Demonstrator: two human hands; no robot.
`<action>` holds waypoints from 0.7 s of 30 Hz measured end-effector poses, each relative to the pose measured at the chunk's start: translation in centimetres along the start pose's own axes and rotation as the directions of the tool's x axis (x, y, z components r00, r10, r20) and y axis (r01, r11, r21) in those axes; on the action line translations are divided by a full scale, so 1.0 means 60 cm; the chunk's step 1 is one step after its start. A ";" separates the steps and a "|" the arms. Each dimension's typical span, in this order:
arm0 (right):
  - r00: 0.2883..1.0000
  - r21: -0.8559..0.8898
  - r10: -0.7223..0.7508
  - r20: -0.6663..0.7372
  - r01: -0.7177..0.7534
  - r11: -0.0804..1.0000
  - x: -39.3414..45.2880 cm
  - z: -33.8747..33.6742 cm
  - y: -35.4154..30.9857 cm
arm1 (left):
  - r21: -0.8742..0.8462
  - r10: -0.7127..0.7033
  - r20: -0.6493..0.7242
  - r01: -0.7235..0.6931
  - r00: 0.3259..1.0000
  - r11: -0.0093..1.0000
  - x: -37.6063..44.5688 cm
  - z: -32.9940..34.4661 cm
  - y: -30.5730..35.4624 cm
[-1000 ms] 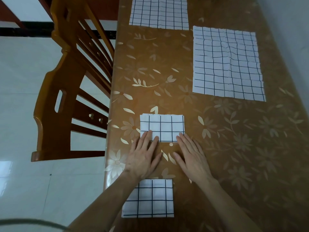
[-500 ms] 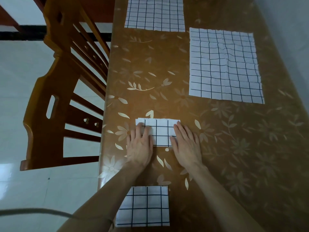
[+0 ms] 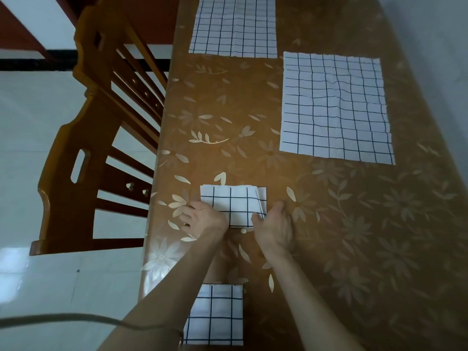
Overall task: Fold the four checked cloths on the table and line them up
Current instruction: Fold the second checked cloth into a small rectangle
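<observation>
Both hands on the small folded white cloth with dark grid lines [image 3: 234, 206], sitting mid-table near the left edge of the brown floral-print table [image 3: 354, 224]. Left hand [image 3: 205, 219] covers its near-left corner, fingers curled down onto the fabric; actual grip vs. just pressing, can't tell. Right hand [image 3: 274, 224] at the right edge, fingers bent round that edge, thumb on top, right-hand layers slightly lifted and fanned. A second folded white checked cloth [image 3: 215, 315] lies at the near edge, partly under the left forearm. Large unfolded white checked cloth [image 3: 334, 107] lies flat far right, well apart from the hands. Another unfolded white checked cloth [image 3: 233, 26] at the far end, cut off by the frame top. Orange-brown wooden slatted chair [image 3: 76, 160] stands left of the table on white tiled floor [image 3: 38, 110]
</observation>
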State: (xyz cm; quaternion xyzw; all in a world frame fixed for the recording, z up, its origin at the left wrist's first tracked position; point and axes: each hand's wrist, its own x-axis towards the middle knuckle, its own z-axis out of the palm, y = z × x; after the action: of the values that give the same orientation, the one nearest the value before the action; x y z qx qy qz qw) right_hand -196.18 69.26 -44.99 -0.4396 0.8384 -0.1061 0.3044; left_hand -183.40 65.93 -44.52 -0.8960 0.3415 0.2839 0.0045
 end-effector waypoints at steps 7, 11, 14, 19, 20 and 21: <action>0.999 0.220 -0.034 -0.007 0.035 0.975 -0.011 0.003 0.008 | -0.163 0.114 0.021 -0.109 0.993 0.981 -0.002 -0.010 -0.024; 0.997 0.440 -0.012 0.079 -0.024 0.898 -0.017 -0.013 0.026 | -0.308 0.140 0.016 -0.128 0.990 0.943 -0.012 -0.017 -0.043; 1.000 0.550 -0.022 0.020 0.008 0.835 -0.028 -0.035 0.052 | -0.434 0.263 0.003 -0.235 0.965 0.870 -0.039 -0.031 -0.056; 0.997 0.566 -0.013 -0.075 0.054 0.822 -0.061 -0.096 0.119 | -0.595 0.413 -0.002 -0.333 0.911 0.732 -0.093 -0.025 -0.084; 0.996 0.558 -0.008 -0.088 0.056 0.828 -0.067 -0.107 0.136 | -0.602 0.440 0.008 -0.347 0.898 0.719 -0.106 -0.021 -0.090; 0.996 0.552 0.002 -0.089 0.048 0.833 -0.077 -0.120 0.153 | -0.602 0.466 0.021 -0.361 0.885 0.712 -0.120 -0.014 -0.097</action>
State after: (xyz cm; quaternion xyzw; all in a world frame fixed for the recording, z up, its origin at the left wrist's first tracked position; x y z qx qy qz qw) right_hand -204.71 77.77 -41.44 -0.3379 0.7789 -0.3661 0.3809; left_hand -183.72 74.62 -41.22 -0.7258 0.4285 0.4438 -0.3044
